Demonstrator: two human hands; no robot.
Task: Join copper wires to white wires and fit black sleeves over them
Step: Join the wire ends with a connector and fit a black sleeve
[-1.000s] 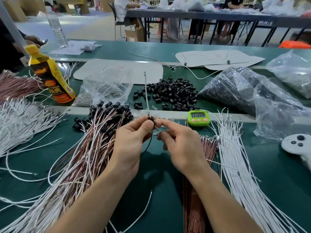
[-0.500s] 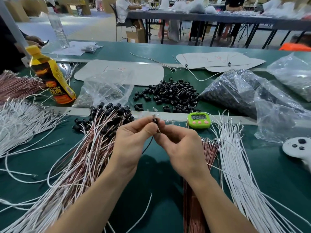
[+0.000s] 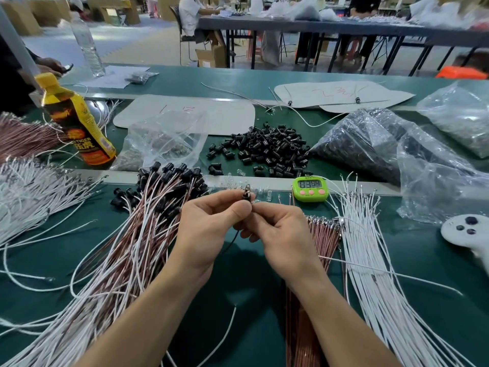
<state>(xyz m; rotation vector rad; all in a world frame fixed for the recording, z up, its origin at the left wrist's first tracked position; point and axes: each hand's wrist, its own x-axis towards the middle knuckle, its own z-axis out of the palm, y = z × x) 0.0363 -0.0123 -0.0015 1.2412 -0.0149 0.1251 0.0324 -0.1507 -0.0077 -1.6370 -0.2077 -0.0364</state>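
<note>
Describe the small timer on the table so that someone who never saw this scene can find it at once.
Find the pale strip that crosses the green table. On it, just beyond the right hand and left of the loose white wires, sits the timer. Nothing else there is bright green, and it has a digit display above three pinkish buttons.

Yellow bottle (image 3: 79,128) stands at left on green table (image 3: 449,327). Green timer (image 3: 310,189) near table middle, digits lit. White controller (image 3: 465,231) at right edge. Clear water bottle (image 3: 88,46) far back, beside paper sheet (image 3: 111,78).
</note>
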